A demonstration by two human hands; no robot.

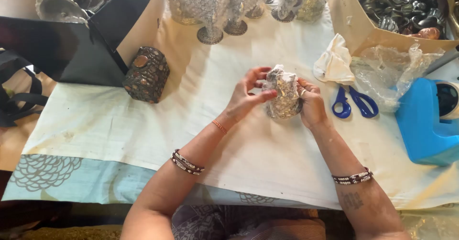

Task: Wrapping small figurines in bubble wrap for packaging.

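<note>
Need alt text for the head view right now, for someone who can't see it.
Two bare hands, left hand and right hand, hold a small silver ornament wrapped in clear plastic over a cream cloth-covered table. Blue-handled scissors and a blue tape dispenser lie to the right; more wrapped silver pieces stand at the back.

Both forearms reach forward and converge on the silvery wrapped piece [283, 95]. Left hand [246, 96] at its left side, fingers curled, thumb and fingertips pressing it. Right hand [311, 103] cups its right side, fingers wrapped behind. Beaded bangles on both wrists, thin orange thread on left.
</note>
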